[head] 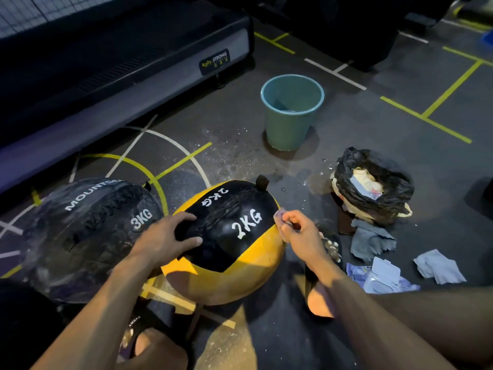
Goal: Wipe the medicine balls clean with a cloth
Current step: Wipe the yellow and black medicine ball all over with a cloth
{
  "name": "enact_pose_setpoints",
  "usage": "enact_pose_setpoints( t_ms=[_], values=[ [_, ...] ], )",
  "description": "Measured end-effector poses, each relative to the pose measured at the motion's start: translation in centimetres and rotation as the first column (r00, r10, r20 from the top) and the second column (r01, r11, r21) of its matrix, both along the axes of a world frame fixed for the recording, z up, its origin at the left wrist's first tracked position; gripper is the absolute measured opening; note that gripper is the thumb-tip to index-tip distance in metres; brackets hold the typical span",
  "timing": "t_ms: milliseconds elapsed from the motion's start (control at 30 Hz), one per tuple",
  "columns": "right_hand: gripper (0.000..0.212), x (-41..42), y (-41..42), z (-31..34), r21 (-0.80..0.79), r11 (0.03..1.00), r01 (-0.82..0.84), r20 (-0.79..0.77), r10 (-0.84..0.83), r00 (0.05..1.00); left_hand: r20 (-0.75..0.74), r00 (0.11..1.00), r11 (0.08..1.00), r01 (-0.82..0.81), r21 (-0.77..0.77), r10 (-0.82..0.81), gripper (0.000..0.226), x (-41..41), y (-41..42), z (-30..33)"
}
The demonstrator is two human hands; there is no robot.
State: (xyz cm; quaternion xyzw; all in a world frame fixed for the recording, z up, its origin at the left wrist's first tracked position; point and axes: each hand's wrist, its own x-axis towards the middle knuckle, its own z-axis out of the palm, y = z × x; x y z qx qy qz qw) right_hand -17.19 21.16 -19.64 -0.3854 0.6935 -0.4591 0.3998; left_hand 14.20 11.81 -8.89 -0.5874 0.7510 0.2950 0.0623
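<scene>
Your right hand (298, 231) pinches a small pale cloth (280, 217) against the right shoulder of the yellow-and-black 2KG medicine ball (234, 249), while your left hand (170, 236) lies spread over the ball's black panel, fingers curved to its surface, steadying it. The ball sits on the dark gym floor (346, 116) just in front of your knees.

To wipe well, I'd judge you should keep that left palm pressing down so the ball cannot roll, flatten more cloth under the fingers instead of a bunched pinch, and work along the stitched seam, where grime likely lodges, then turn the ball to reach the yellow underside.

Being round, the ball has no true long axis; its seam runs from near you up and away toward the black loop (262, 182) at its far edge, and the large "2KG" mark reads upright to you.

Touching its left side lies a black 3KG medicine ball (88, 231). Farther off stands a teal bucket (290, 129); to the right, a black bag (373, 180) and spare rags (370, 241).
</scene>
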Motion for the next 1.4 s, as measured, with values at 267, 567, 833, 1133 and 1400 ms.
enact_pose_setpoints(
  t_ms=[267,567,833,1133,1400],
  values=[
    [0.023,7.4,5.3,2.9,-0.174,0.973,-0.152,-0.229,0.11,0.967,-0.031,0.993,0.983,-0.115,-0.141,0.112,0.057,0.5,1.7,-1.8],
    [0.017,5.5,2.0,2.3,-0.018,0.979,0.202,-0.184,-0.201,0.962,-0.07,0.989,0.98,-0.14,-0.14,0.131,0.055,-1.3,1.3,-2.0],
    [0.011,4.1,0.7,2.8,-0.146,0.988,0.039,-0.374,-0.092,0.923,-0.132,0.983,0.982,-0.146,-0.117,0.13,0.054,-0.3,0.9,-3.0],
    [0.014,2.9,-6.5,4.0,0.108,0.978,0.18,0.085,-0.189,0.978,-0.152,0.979,0.978,-0.157,-0.134,0.136,0.056,-0.3,1.3,-3.8],
    [0.03,9.5,-2.0,8.3,-0.105,0.906,-0.411,-0.146,0.395,0.907,-0.173,0.978,0.984,-0.139,-0.113,0.118,0.056,0.3,1.0,-3.9]
  ],
)
